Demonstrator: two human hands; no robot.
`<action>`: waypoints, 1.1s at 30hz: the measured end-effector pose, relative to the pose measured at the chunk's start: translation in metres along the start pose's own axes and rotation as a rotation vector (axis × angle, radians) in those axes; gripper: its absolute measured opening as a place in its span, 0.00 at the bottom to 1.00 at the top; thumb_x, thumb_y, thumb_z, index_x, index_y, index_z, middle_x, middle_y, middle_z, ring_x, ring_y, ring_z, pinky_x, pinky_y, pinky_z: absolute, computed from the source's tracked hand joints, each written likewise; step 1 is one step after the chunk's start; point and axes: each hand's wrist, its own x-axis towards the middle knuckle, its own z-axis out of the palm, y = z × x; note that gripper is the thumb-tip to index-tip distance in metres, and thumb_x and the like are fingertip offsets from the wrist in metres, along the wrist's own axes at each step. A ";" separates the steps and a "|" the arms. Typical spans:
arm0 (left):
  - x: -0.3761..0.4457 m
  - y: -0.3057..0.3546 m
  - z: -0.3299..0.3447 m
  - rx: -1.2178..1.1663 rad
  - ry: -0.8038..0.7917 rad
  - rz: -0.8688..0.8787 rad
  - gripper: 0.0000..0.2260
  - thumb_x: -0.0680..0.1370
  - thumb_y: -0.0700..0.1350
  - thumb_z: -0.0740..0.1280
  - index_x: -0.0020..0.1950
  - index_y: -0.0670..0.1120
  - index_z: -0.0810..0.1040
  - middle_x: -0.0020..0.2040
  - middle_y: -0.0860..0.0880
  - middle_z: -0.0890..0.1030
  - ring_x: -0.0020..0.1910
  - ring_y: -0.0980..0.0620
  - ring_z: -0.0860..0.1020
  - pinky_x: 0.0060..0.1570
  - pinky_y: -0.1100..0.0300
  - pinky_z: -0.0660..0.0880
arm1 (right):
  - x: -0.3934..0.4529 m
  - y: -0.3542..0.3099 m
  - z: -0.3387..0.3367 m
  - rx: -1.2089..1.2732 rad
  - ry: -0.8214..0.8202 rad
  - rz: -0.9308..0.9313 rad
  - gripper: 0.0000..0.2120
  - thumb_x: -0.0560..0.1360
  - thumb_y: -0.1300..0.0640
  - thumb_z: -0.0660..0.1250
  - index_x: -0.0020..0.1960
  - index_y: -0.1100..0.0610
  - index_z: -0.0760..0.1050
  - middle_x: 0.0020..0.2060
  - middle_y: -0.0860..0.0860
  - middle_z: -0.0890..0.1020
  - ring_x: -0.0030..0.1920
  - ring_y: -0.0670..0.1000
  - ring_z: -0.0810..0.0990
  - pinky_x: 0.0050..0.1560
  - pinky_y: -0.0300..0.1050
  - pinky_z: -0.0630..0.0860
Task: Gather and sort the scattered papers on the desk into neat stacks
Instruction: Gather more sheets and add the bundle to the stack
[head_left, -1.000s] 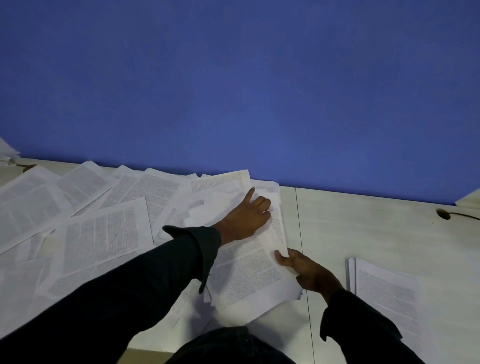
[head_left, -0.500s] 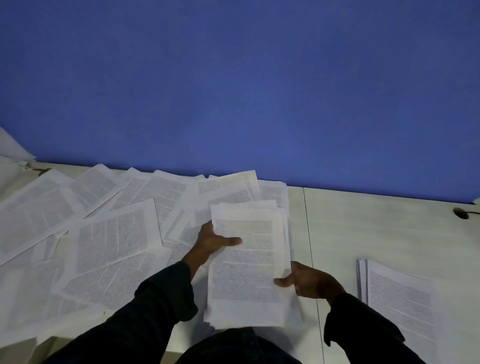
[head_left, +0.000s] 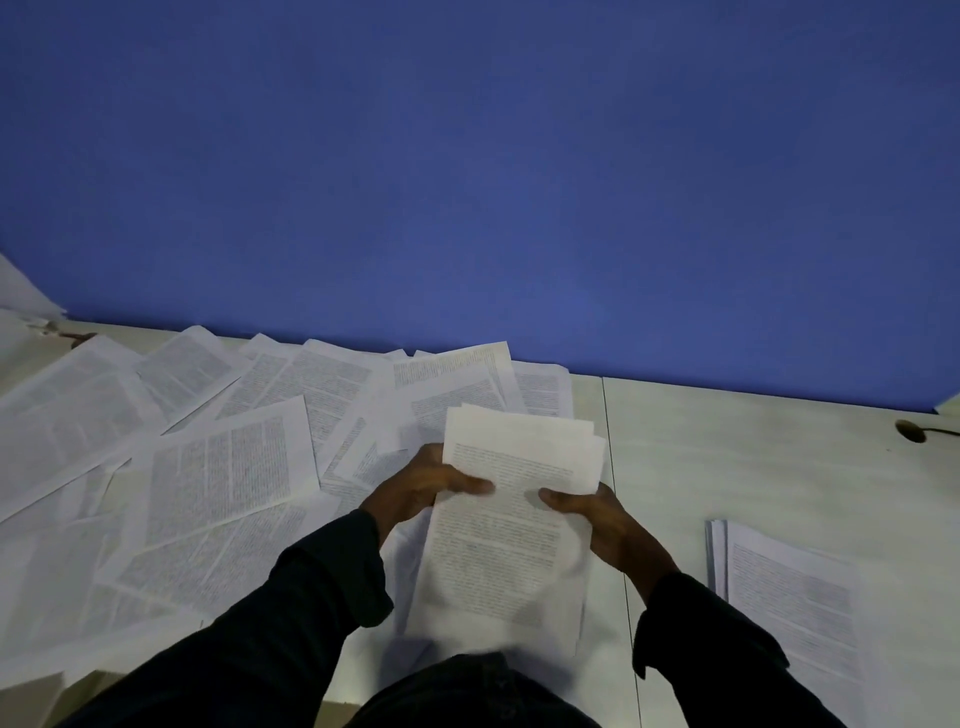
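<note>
I am now lifting the bundle of papers (head_left: 504, 540) higher off the surface (head_left: 727, 467) than a moment ago, my left hand (head_left: 421, 488) and right hand (head_left: 597, 519) gripping its sides. Scattered papers (head_left: 218, 467) are lying left of my grip, a neat stack (head_left: 784, 587) right.

The fingers of the left hand (head_left: 423, 491) and of the right hand (head_left: 597, 514) lie hidden behind the held sheaf of papers (head_left: 511, 525), only the thumbs showing on its face. The sheaf's lower edge is blurred, and its print is too small to read. The scattered papers (head_left: 218, 467) toward the desk's (head_left: 753, 457) left edge run off the picture's left side. The neat stack (head_left: 784, 597) near the desk's right front is cut off below. Both dark sleeves (head_left: 291, 623) leave the bottom edge.
</note>
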 end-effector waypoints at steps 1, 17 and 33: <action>-0.001 -0.003 0.003 0.015 0.004 -0.002 0.28 0.67 0.45 0.82 0.65 0.53 0.78 0.60 0.54 0.83 0.61 0.52 0.80 0.60 0.53 0.79 | 0.000 -0.001 0.002 -0.026 0.015 -0.006 0.26 0.70 0.66 0.79 0.67 0.61 0.79 0.63 0.60 0.83 0.66 0.63 0.80 0.70 0.63 0.74; 0.012 -0.033 0.032 -0.105 0.532 -0.239 0.20 0.71 0.58 0.76 0.34 0.42 0.79 0.36 0.48 0.82 0.40 0.47 0.80 0.44 0.58 0.76 | 0.003 0.018 0.028 -0.150 0.735 -0.037 0.15 0.76 0.48 0.74 0.45 0.62 0.85 0.39 0.51 0.84 0.45 0.54 0.81 0.45 0.45 0.74; 0.015 -0.038 0.040 -0.216 0.478 -0.200 0.11 0.65 0.49 0.76 0.40 0.43 0.84 0.42 0.48 0.83 0.48 0.46 0.80 0.55 0.54 0.76 | 0.012 0.039 0.021 -0.272 0.835 0.164 0.20 0.76 0.43 0.71 0.40 0.60 0.76 0.42 0.54 0.79 0.51 0.58 0.77 0.52 0.47 0.69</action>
